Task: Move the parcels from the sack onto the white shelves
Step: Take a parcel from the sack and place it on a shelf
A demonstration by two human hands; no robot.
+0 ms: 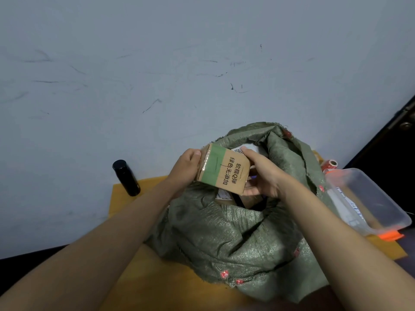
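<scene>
A small brown cardboard parcel (224,170) with a green band and black printed characters hangs just above the open mouth of a green woven sack (224,232). My left hand (187,167) grips its left side, thumb at the top edge. My right hand (261,173) holds its right side and underside, thumb on the top corner. Inside the sack's mouth more parcels (226,196) show, partly hidden by the held box. No white shelves are in view.
The sack sits on a yellow table (125,198) against a scuffed pale wall. A black bottle (126,178) stands at the table's back left. A clear plastic box (368,198) with orange clips lies at the right, a tape roll (330,164) behind it.
</scene>
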